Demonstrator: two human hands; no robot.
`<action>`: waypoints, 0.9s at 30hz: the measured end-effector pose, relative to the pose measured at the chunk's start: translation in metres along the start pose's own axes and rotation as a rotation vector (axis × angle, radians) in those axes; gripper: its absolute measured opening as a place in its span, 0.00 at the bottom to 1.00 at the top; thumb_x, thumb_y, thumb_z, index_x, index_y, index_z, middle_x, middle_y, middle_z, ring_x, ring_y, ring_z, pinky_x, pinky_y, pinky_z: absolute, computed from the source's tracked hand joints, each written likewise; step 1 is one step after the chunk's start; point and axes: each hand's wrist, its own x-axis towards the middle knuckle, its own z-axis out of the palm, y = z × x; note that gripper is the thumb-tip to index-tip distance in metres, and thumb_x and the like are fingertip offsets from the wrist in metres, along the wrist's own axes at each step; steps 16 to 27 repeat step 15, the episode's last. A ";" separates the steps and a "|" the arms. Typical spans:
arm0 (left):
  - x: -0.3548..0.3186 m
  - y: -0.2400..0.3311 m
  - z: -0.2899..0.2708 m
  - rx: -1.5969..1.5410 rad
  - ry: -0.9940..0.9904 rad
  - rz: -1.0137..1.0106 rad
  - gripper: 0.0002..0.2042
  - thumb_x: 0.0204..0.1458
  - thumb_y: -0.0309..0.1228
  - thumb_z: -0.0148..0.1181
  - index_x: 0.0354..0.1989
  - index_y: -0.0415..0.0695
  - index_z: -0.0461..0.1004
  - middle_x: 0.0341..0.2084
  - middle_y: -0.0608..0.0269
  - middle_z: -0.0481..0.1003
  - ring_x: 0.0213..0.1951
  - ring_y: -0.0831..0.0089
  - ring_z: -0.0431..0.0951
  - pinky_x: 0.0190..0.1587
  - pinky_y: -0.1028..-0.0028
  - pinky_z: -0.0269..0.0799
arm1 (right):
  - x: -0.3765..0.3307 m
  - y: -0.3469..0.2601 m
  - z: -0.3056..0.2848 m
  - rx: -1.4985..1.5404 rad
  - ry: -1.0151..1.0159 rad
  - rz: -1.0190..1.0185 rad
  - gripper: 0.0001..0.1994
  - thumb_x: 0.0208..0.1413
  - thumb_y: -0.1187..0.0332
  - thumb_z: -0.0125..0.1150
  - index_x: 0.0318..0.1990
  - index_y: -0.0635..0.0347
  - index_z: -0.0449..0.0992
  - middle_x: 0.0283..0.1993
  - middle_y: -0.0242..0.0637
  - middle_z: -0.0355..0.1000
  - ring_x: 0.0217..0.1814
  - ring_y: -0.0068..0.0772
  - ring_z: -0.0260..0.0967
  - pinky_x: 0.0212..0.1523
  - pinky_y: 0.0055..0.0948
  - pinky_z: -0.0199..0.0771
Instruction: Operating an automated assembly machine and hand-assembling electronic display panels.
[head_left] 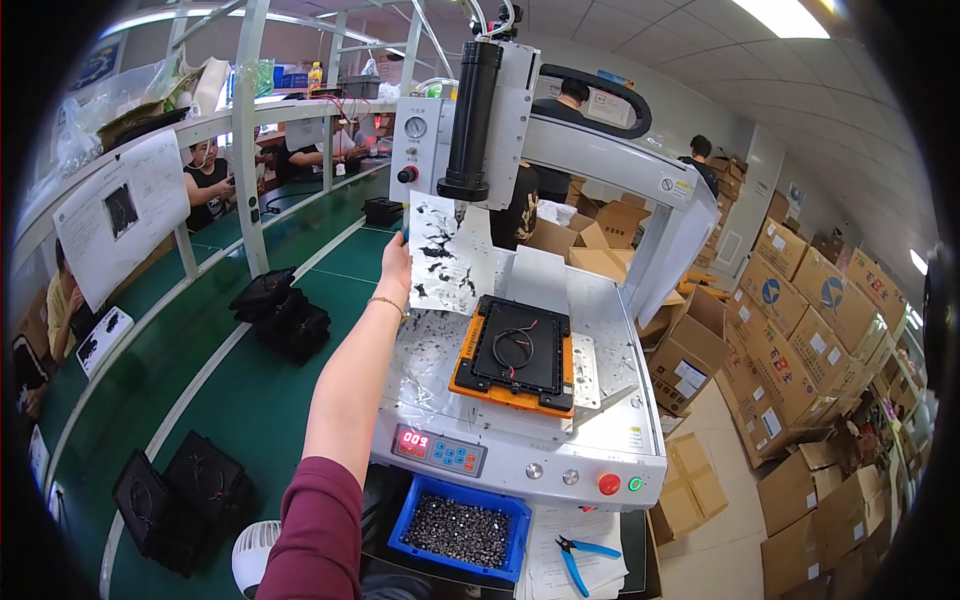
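Observation:
My left hand point(396, 265), in a maroon sleeve, reaches up to the machine and grips the left edge of a white sheet point(455, 255) smeared with black. Its fingers are partly hidden behind the sheet. The sheet hangs just under the black dispensing cylinder point(470, 120); the tip is mostly covered. In front of the sheet lies a black rectangular housing point(530, 345) in an orange fixture point(470, 385), with a loop of thin cable point(513, 348) on top. My right hand is out of view.
Along the machine's front run a lit display panel point(437, 450) and a red button point(608, 484). Below stand a blue tray point(520, 545) of small metal parts and blue-handled cutters point(575, 560). Black housings point(185, 500) sit on the green conveyor point(250, 400). Cardboard boxes point(800, 330) are stacked right; people work behind.

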 end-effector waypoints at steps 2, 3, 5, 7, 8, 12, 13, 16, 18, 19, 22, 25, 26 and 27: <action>-0.003 -0.009 0.004 0.020 -0.002 0.010 0.24 0.63 0.42 0.35 0.57 0.37 0.65 0.53 0.51 0.71 0.53 0.56 0.72 0.58 0.59 0.65 | -0.006 -0.004 0.002 0.012 0.015 -0.007 0.15 0.57 0.59 0.53 0.29 0.62 0.76 0.18 0.36 0.72 0.12 0.22 0.64 0.09 0.19 0.53; -0.001 -0.007 0.001 0.021 0.000 0.016 0.24 0.63 0.42 0.35 0.57 0.37 0.65 0.53 0.51 0.71 0.53 0.56 0.72 0.58 0.59 0.65 | -0.008 -0.007 0.003 0.016 0.020 -0.018 0.15 0.57 0.59 0.53 0.29 0.62 0.76 0.18 0.36 0.72 0.12 0.22 0.64 0.09 0.18 0.53; 0.002 -0.004 -0.007 -0.030 -0.126 -0.004 0.22 0.61 0.39 0.38 0.54 0.37 0.68 0.51 0.51 0.72 0.52 0.56 0.73 0.57 0.59 0.67 | -0.003 -0.003 0.001 0.007 -0.001 -0.039 0.15 0.57 0.59 0.53 0.29 0.62 0.76 0.18 0.36 0.72 0.12 0.22 0.64 0.09 0.18 0.53; 0.001 -0.009 -0.003 -0.014 -0.145 -0.036 0.21 0.61 0.38 0.38 0.54 0.37 0.69 0.50 0.51 0.73 0.51 0.57 0.74 0.56 0.60 0.68 | -0.005 -0.006 0.002 0.007 -0.006 -0.058 0.15 0.57 0.59 0.53 0.29 0.62 0.76 0.18 0.36 0.72 0.12 0.22 0.64 0.09 0.18 0.53; 0.000 -0.011 -0.002 0.004 -0.164 -0.064 0.21 0.61 0.37 0.38 0.54 0.37 0.69 0.50 0.51 0.73 0.50 0.57 0.74 0.55 0.61 0.69 | -0.007 -0.009 0.002 -0.004 0.009 -0.020 0.15 0.57 0.59 0.53 0.29 0.62 0.77 0.18 0.36 0.72 0.12 0.22 0.64 0.09 0.18 0.53; 0.000 0.000 -0.023 -0.199 -0.690 -0.185 0.21 0.61 0.39 0.41 0.54 0.38 0.68 0.50 0.53 0.73 0.50 0.59 0.74 0.56 0.61 0.69 | -0.008 -0.013 0.005 -0.030 0.015 -0.014 0.15 0.57 0.59 0.53 0.28 0.62 0.77 0.19 0.36 0.73 0.12 0.21 0.64 0.10 0.18 0.53; -0.003 0.007 -0.027 -0.193 -0.692 -0.208 0.21 0.60 0.41 0.43 0.55 0.38 0.68 0.51 0.54 0.72 0.50 0.59 0.74 0.56 0.60 0.69 | -0.009 -0.015 0.006 -0.041 0.007 -0.019 0.15 0.57 0.59 0.53 0.28 0.62 0.77 0.19 0.36 0.73 0.12 0.21 0.64 0.10 0.18 0.53; -0.015 -0.010 -0.003 0.091 -0.098 -0.056 0.21 0.60 0.42 0.43 0.53 0.39 0.70 0.49 0.54 0.74 0.47 0.59 0.76 0.53 0.59 0.71 | -0.013 -0.015 0.005 -0.038 -0.022 -0.041 0.15 0.57 0.59 0.53 0.28 0.62 0.76 0.19 0.36 0.73 0.12 0.21 0.64 0.10 0.18 0.53; -0.015 -0.010 -0.003 0.091 -0.098 -0.056 0.21 0.60 0.42 0.43 0.53 0.39 0.70 0.49 0.54 0.74 0.47 0.59 0.76 0.53 0.59 0.71 | -0.013 -0.015 0.005 -0.038 -0.022 -0.041 0.15 0.57 0.59 0.53 0.28 0.62 0.76 0.19 0.36 0.73 0.12 0.21 0.64 0.10 0.18 0.53; -0.015 -0.010 -0.003 0.091 -0.098 -0.056 0.21 0.60 0.42 0.43 0.53 0.39 0.70 0.49 0.54 0.74 0.47 0.59 0.76 0.53 0.59 0.71 | -0.013 -0.015 0.005 -0.038 -0.022 -0.041 0.15 0.57 0.59 0.53 0.28 0.62 0.76 0.19 0.36 0.73 0.12 0.21 0.64 0.10 0.18 0.53; -0.015 -0.010 -0.003 0.091 -0.098 -0.056 0.21 0.60 0.42 0.43 0.53 0.39 0.70 0.49 0.54 0.74 0.47 0.59 0.76 0.53 0.59 0.71 | -0.013 -0.015 0.005 -0.038 -0.022 -0.041 0.15 0.57 0.59 0.53 0.28 0.62 0.76 0.19 0.36 0.73 0.12 0.21 0.64 0.10 0.18 0.53; -0.015 -0.010 -0.003 0.091 -0.098 -0.056 0.21 0.60 0.42 0.43 0.53 0.39 0.70 0.49 0.54 0.74 0.47 0.59 0.76 0.53 0.59 0.71 | -0.013 -0.015 0.005 -0.038 -0.022 -0.041 0.15 0.57 0.59 0.53 0.28 0.62 0.76 0.19 0.36 0.73 0.12 0.21 0.64 0.10 0.18 0.53; -0.015 -0.010 -0.003 0.091 -0.098 -0.056 0.21 0.60 0.42 0.43 0.53 0.39 0.70 0.49 0.54 0.74 0.47 0.59 0.76 0.53 0.59 0.71 | -0.013 -0.015 0.005 -0.038 -0.022 -0.041 0.15 0.57 0.59 0.53 0.28 0.62 0.76 0.19 0.36 0.73 0.12 0.21 0.64 0.10 0.18 0.53; -0.015 -0.010 -0.003 0.091 -0.098 -0.056 0.21 0.60 0.42 0.43 0.53 0.39 0.70 0.49 0.54 0.74 0.47 0.59 0.76 0.53 0.59 0.71 | -0.013 -0.015 0.005 -0.038 -0.022 -0.041 0.15 0.57 0.59 0.53 0.28 0.62 0.76 0.19 0.36 0.73 0.12 0.21 0.64 0.10 0.18 0.53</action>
